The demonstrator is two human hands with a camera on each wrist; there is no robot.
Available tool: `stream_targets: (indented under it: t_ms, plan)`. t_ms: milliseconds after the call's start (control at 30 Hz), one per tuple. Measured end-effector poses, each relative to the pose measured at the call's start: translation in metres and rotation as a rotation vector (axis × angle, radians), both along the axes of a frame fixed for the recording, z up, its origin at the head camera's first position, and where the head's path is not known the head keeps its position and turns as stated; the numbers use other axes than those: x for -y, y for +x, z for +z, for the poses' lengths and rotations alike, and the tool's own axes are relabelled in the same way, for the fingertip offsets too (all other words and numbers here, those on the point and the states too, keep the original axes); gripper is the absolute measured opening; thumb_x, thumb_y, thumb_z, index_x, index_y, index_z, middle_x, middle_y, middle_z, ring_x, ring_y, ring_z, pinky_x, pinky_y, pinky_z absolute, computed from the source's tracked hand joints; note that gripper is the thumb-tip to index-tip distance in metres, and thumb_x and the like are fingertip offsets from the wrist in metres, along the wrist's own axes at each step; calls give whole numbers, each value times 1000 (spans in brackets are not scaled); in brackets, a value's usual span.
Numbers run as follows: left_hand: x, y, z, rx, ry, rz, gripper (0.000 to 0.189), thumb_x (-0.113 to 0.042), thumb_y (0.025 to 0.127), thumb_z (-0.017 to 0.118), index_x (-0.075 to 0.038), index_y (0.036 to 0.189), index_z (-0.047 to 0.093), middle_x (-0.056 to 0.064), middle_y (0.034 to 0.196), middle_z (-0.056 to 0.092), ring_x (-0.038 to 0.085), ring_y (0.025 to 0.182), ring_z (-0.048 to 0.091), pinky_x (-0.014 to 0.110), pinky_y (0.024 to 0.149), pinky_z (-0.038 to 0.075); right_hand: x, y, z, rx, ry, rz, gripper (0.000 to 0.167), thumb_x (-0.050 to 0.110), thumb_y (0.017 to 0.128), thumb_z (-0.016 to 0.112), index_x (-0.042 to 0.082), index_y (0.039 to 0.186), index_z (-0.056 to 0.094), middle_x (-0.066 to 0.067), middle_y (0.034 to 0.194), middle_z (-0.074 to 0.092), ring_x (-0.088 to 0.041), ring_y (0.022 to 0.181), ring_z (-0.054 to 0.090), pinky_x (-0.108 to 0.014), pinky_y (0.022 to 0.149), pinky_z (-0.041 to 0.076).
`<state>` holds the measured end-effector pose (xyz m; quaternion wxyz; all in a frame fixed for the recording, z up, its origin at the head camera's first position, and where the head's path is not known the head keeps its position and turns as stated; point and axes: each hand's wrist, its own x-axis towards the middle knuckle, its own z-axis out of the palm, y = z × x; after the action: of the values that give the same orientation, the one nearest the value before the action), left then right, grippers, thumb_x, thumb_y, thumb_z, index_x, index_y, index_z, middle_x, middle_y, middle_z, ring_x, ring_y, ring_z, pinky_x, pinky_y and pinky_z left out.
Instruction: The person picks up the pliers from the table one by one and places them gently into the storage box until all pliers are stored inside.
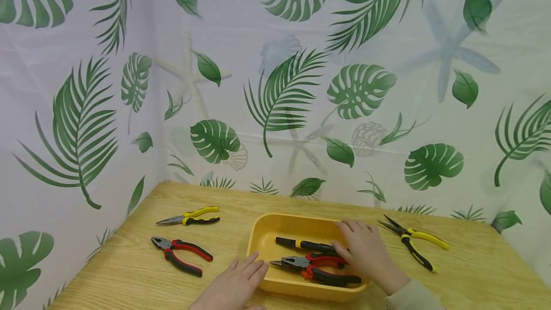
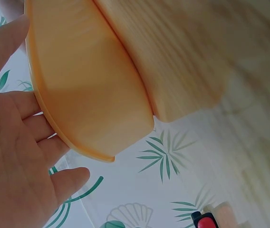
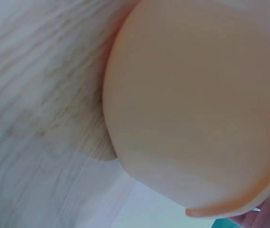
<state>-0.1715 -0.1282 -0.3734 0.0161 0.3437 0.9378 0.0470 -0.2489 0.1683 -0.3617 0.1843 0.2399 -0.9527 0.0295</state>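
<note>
A yellow plastic tray [image 1: 297, 292] stands on the table with several tools in it. Inside lie red-and-black combination pliers [image 1: 297, 262], more red-and-black handles [image 1: 331, 279] and a black tool with a yellow band [image 1: 286, 242]. My left hand [image 1: 234, 281] rests at the tray's front left corner, its fingers extended over the rim. The left wrist view shows that hand [image 2: 16, 152] along the tray's outer wall [image 2: 87, 80], fingertips hidden behind the rim. My right hand [image 1: 366, 248] lies over the right rim, fingers extended, thumb inside beside the black tool.
Left of the tray lie yellow-and-black long-nose pliers [image 1: 189, 216] and red-and-black combination pliers [image 1: 182, 252]. Yellow-and-black long-nose pliers [image 1: 411, 240] lie spread on the right. A leaf-printed cloth [image 1: 301, 109] hangs behind the wooden table [image 1: 116, 271].
</note>
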Motion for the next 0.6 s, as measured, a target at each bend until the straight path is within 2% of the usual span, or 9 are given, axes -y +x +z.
stream_targets:
  t_ms: [300,600]
  plan:
    - [-1,1,2,0,-3,5,74,-60,84,39,-6,135,36,8,135,39,23,128,25,47,94,32,-5,0,1,-6,-8,-12,40,35,82,61,8,111,58,-10,106,57,-30,97,52,-51,77,39]
    - [-1,-1,1,21,2,1,75,-60,84,37,-6,136,36,8,135,39,23,129,24,47,94,32,-12,-1,0,43,-38,-54,42,35,83,59,5,113,57,-13,108,56,-33,98,51,-53,79,38]
